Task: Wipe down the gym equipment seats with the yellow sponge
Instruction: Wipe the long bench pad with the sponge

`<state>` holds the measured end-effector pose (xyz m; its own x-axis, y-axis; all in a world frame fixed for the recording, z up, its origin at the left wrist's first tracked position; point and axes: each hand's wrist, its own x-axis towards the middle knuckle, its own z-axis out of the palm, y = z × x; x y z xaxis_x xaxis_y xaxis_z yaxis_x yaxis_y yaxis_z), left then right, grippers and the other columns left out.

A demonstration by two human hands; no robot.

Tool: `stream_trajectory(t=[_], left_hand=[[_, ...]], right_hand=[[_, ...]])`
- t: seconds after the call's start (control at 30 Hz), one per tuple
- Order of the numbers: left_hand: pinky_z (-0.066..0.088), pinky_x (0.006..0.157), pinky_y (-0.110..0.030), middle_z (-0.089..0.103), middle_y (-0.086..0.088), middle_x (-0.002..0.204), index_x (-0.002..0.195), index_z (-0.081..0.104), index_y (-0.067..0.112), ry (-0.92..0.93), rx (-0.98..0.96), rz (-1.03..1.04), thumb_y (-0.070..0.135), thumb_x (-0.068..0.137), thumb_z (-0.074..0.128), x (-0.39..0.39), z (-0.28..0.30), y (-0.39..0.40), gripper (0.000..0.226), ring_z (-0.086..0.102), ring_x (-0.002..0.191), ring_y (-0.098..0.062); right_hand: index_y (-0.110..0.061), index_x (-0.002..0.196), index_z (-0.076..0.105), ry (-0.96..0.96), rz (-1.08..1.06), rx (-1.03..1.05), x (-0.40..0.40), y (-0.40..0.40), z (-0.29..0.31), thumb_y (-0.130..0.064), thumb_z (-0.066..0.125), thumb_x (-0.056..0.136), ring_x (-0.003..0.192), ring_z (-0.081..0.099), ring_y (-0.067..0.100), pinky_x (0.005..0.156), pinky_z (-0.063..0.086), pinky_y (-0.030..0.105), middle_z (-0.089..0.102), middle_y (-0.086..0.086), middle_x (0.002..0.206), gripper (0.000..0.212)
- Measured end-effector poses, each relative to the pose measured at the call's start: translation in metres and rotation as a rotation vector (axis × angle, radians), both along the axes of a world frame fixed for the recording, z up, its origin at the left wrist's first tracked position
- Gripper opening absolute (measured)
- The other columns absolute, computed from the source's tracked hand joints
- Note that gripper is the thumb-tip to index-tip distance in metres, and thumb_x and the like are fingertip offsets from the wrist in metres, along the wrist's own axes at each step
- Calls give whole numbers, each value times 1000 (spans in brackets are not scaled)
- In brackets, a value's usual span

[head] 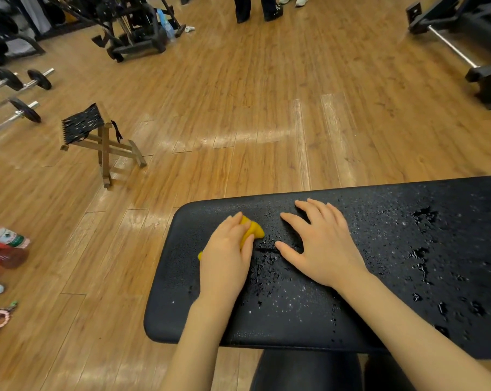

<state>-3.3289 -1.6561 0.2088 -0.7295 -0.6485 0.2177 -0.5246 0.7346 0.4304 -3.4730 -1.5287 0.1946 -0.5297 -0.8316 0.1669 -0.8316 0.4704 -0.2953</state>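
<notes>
While the left hand (pixel 227 249) presses the yellow sponge (pixel 252 231), grip clamped on it, right hand (pixel 320 246) flat, fingers splayed, on wet seat (pixel 407 249).

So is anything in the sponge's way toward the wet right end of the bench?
Yes: the right hand lies flat on the black bench pad, just right of the yellow sponge under the left hand.

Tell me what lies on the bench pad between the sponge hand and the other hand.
Only wet black bench pad, beaded with water droplets, between left hand on the yellow sponge and right hand, head view.
</notes>
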Motion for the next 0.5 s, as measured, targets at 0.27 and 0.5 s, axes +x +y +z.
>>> stream_trajectory(t=[0.27, 0.5], left_hand=[[33, 104, -27, 55, 1, 138, 125, 65, 17, 13, 20, 75, 19, 92, 64, 5, -5, 10, 33, 47, 131, -18], [27, 106, -22, 48, 3, 145, 129, 61, 17, -19, 53, 64, 21, 95, 59, -3, 4, 9, 35, 39, 137, -14]], right_hand=[[-27, 130, 56, -1, 6, -4, 0, 0, 0, -66, 34, 83, 136, 37, 27, 115, 22, 49, 49, 7, 140, 65], [-28, 132, 55, -6, 12, -10, -2, 0, -2, -68, 32, 83, 137, 34, 25, 116, 19, 47, 47, 5, 142, 67]])
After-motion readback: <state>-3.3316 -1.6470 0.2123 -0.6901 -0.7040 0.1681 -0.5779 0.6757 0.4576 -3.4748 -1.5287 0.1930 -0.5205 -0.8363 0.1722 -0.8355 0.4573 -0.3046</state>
